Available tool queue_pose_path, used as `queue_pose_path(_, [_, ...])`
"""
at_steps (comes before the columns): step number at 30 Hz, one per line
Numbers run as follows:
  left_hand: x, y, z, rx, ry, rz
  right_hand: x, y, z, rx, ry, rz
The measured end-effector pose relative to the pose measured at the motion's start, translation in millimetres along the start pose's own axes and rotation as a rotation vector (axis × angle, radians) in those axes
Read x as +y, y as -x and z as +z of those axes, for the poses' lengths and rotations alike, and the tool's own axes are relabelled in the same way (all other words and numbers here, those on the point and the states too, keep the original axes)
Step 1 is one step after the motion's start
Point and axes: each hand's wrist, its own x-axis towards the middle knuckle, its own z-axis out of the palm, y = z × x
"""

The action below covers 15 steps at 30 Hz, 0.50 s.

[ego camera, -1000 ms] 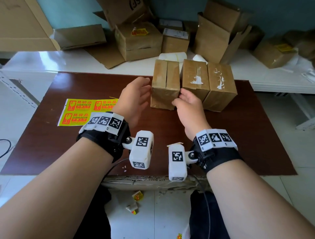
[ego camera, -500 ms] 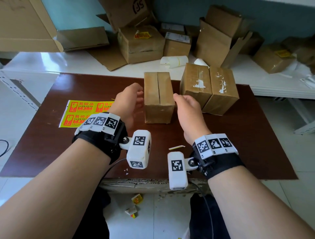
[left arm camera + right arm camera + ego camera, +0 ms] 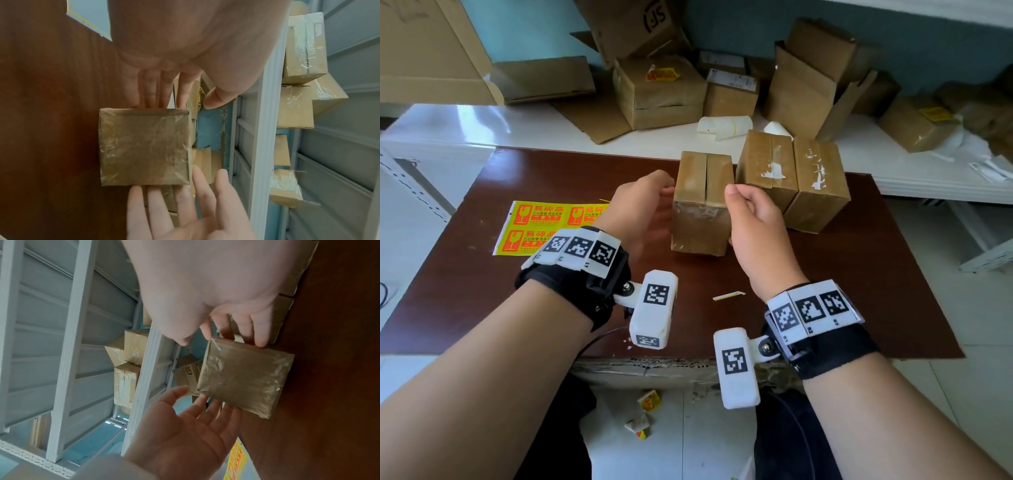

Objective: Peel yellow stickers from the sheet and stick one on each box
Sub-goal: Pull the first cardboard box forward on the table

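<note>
A taped brown box (image 3: 702, 205) (image 3: 144, 146) (image 3: 244, 379) stands alone at the middle of the dark brown table (image 3: 482, 291). My left hand (image 3: 643, 205) (image 3: 152, 91) lies against its left side with straight fingers, thumb clear of it. My right hand (image 3: 751, 219) (image 3: 242, 327) flanks its right side, fingertips on the edge and thumb off the box. Two more brown boxes (image 3: 767, 168) (image 3: 820, 185) stand side by side just behind and to the right. The yellow sticker sheet (image 3: 537, 222) lies flat at the table's left, partly hidden by my left wrist.
A thin strip of sticker backing (image 3: 728, 295) lies on the table between my wrists. Behind the table a white shelf (image 3: 482, 126) carries a pile of cardboard boxes (image 3: 661, 92) and curled white backing paper (image 3: 724, 126). Sticker scraps (image 3: 649, 401) litter the floor below the front edge.
The box has been slid left and towards me, away from the other two, and turned square. Both hands stay at its sides.
</note>
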Motion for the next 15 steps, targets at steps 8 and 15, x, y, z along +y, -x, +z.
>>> queue_pose_path(8, [-6,2,-1,-0.039,-0.083,-0.041,2,9,-12,-0.048,0.126,0.027])
queue_pose_path(15, [-7,2,-5,-0.054,-0.030,-0.096,-3,17,-11,0.005,0.264,-0.092])
